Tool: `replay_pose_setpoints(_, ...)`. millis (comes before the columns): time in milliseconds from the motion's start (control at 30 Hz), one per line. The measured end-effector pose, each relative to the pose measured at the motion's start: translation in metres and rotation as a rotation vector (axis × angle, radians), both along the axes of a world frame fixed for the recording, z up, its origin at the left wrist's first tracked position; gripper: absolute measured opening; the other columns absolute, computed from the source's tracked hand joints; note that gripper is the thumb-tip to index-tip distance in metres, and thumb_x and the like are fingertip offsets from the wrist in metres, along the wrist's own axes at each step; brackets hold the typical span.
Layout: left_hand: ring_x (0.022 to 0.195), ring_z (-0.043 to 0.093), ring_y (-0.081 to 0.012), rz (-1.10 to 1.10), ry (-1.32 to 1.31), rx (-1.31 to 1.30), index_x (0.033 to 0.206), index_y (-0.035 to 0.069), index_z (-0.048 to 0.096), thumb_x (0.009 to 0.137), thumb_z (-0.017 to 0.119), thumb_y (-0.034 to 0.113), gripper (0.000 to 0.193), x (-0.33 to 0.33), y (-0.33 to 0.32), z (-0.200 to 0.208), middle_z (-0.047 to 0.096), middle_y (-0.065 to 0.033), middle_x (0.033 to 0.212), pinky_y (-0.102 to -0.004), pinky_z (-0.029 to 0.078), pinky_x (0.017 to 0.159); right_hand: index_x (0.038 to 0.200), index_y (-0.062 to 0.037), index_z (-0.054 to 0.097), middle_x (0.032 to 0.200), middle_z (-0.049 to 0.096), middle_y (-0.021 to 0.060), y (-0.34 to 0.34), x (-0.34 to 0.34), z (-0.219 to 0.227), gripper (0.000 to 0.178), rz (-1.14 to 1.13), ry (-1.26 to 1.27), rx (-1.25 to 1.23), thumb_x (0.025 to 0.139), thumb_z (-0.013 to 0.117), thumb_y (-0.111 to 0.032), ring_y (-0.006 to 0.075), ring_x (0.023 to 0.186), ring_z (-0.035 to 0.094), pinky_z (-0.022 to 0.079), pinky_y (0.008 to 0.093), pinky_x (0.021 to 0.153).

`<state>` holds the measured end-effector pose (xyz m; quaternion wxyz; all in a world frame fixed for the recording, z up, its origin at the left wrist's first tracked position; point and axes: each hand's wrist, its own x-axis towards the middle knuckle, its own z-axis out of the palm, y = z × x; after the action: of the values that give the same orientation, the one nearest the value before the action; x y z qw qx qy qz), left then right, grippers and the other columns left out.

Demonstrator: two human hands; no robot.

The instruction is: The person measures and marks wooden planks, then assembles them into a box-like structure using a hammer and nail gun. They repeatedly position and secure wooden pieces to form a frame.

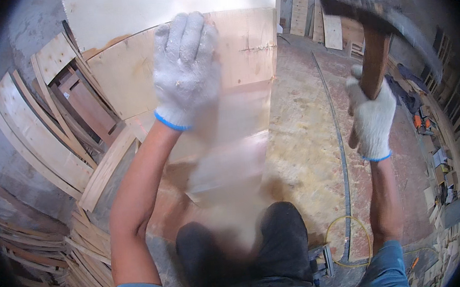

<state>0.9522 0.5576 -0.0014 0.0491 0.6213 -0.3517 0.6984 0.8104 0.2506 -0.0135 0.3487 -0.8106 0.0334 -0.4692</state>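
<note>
My left hand [185, 71], in a white knit glove with a blue cuff, lies flat with fingers spread on a large pale plywood sheet [238, 50] that slopes down toward my knees. My right hand [372, 114], gloved the same way, is raised at the right and grips the brown wooden handle of a hammer [373, 49]. The hammer's dark head is up near the top right, blurred. The lower part of the sheet is blurred too.
Curved plywood strips and offcuts [38, 138] are stacked at the left and lower left. Boards [300, 6] lean on the far wall. A yellow cable [352, 226] and a dark hose lie on the dusty floor. Tools and clutter line the right edge.
</note>
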Motion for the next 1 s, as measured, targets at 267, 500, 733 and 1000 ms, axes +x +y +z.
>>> replay_pose_setpoints(267, 0.133, 0.054, -0.0393, 0.046, -0.023, 0.006, 0.128, 0.006, 0.067, 0.083, 0.069, 0.009, 0.045, -0.001, -0.006, -0.004, 0.059, -0.0168, 0.141, -0.0531, 0.037, 0.116, 0.125, -0.0012, 0.068, 0.120, 0.073, 0.0079, 0.017, 0.015, -0.190, 0.031, 0.354, 0.268, 0.090, 0.096, 0.068, -0.013, 0.0192, 0.116, 0.064, 0.049, 0.0369, 0.100)
replay_pose_setpoints(500, 0.134, 0.053, -0.0390, 0.145, -0.042, 0.006, 0.130, 0.008, 0.066, 0.082, 0.069, 0.014, 0.048, 0.004, -0.009, -0.006, 0.059, -0.0154, 0.141, -0.0530, 0.036, 0.116, 0.111, 0.0028, 0.067, 0.101, 0.073, 0.0162, 0.028, 0.084, -0.160, 0.028, 0.291, 0.175, 0.260, 0.086, 0.072, -0.006, 0.0294, 0.088, 0.071, 0.054, 0.0368, 0.077)
replay_pose_setpoints(733, 0.135, 0.052, -0.0400, 0.154, -0.062, -0.001, 0.130, 0.008, 0.067, 0.084, 0.067, 0.012, 0.046, 0.005, -0.013, -0.011, 0.058, -0.0158, 0.144, -0.0541, 0.034, 0.117, 0.116, -0.0081, 0.072, 0.104, 0.073, 0.0171, 0.002, 0.069, -0.188, 0.042, 0.245, -0.025, -0.186, 0.076, 0.079, -0.014, 0.0395, 0.097, 0.069, 0.055, 0.0452, 0.080)
replay_pose_setpoints(1000, 0.138, 0.050, -0.0395, 0.220, -0.043, 0.017, 0.133, 0.008, 0.065, 0.089, 0.064, 0.016, 0.045, 0.007, -0.015, -0.020, 0.057, -0.0177, 0.144, -0.0537, 0.032, 0.118, 0.107, -0.0033, 0.070, 0.094, 0.068, 0.0237, 0.016, 0.067, -0.175, 0.029, 0.294, 0.201, -0.010, 0.081, 0.073, -0.015, 0.0430, 0.089, 0.066, 0.052, 0.0435, 0.074)
